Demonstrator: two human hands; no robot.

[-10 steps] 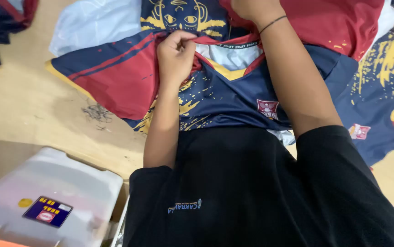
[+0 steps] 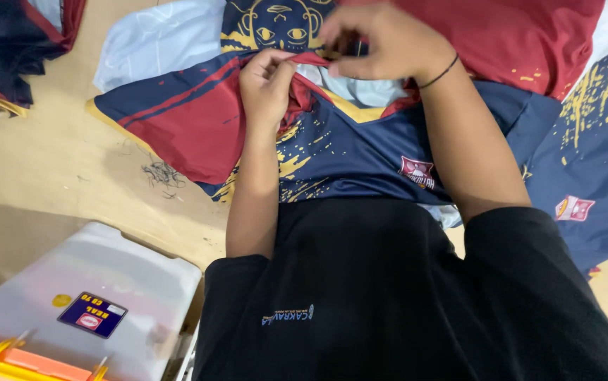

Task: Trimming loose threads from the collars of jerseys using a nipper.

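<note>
Across the far side of the wooden table [image 2: 50,176] a navy, red and yellow jersey [image 2: 346,152] lies spread flat, giving both hands its collar. Left hand [image 2: 267,88] and right hand [image 2: 381,42] pinch the red neckline between fingertips, apparently to hold it taut; loose thread clippings [image 2: 159,173] lie near the jersey's left sleeve

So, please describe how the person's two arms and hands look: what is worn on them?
Both forearms are bare below short black sleeves of a black T-shirt. The right hand has a thin dark band around its wrist. The left hand wears nothing visible: no glove, ring or watch.
</note>
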